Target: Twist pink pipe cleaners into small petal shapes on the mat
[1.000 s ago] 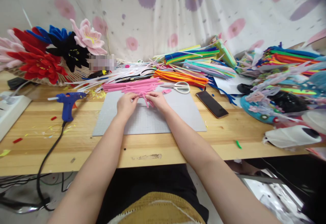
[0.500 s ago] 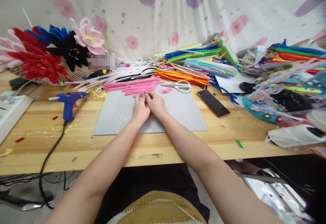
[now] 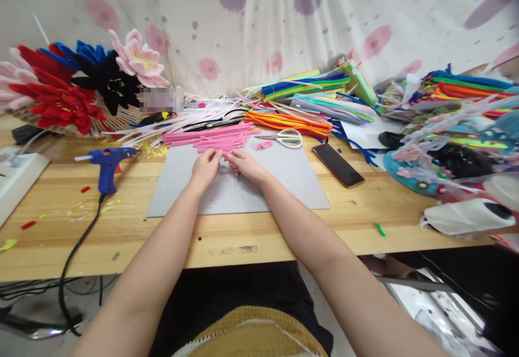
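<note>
Both hands are over the grey mat (image 3: pixel 284 184), just in front of a pile of pink pipe cleaners (image 3: pixel 219 136). My left hand (image 3: pixel 206 166) has its thumb and fingers pinched round the left end of a small pink piece (image 3: pixel 225 154). On the piece's other side, my right hand (image 3: pixel 243 164) pinches it too, with the fingers curled. A gap separates the two hands. Beyond my right hand lie a small folded pink piece (image 3: pixel 264 145) and scissors with pale handles (image 3: pixel 288 138).
A blue glue gun (image 3: pixel 107 170) with a black cord lies left of the mat, near fuzzy flowers (image 3: pixel 67 105). To the right are a phone (image 3: pixel 338 165) and a white roll (image 3: pixel 466 217). Bundles of coloured pipe cleaners (image 3: pixel 292 123) line the back.
My hands have moved apart, the left one shifting left and the right one slightly. The view has shifted a little.
</note>
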`<state>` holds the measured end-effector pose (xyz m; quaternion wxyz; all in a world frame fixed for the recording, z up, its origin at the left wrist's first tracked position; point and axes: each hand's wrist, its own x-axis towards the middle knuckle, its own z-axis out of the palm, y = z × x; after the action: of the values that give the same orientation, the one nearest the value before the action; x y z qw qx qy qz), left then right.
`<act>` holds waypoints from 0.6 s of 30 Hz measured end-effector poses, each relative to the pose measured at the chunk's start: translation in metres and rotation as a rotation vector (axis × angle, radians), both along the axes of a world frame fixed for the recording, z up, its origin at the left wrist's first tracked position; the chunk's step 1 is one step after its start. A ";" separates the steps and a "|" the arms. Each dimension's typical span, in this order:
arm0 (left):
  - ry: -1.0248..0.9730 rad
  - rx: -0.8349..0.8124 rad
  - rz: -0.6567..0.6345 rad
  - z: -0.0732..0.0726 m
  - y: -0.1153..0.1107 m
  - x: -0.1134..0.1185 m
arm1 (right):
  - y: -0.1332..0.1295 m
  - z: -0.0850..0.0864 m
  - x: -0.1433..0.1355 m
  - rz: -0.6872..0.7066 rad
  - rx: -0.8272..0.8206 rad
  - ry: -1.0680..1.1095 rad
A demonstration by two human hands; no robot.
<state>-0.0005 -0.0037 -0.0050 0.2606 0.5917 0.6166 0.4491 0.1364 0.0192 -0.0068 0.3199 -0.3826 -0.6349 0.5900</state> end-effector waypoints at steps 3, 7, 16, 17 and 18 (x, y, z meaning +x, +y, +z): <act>-0.023 0.021 -0.127 0.004 0.000 -0.008 | -0.004 0.005 0.005 0.114 -0.042 0.047; -0.103 -0.010 -0.214 0.014 -0.005 -0.008 | -0.005 0.009 0.010 0.196 -0.011 0.030; -0.106 0.011 -0.280 0.006 -0.005 -0.011 | -0.002 0.009 0.014 0.310 -0.108 0.052; -0.060 0.034 -0.256 0.004 -0.005 -0.012 | -0.002 0.009 0.014 0.305 -0.102 0.045; -0.012 0.055 -0.230 0.003 -0.004 -0.012 | -0.002 0.010 0.014 0.298 -0.094 0.036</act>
<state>-0.0125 -0.0082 -0.0021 0.2977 0.6628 0.5307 0.4363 0.1500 0.0168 0.0028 0.2221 -0.2880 -0.6506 0.6667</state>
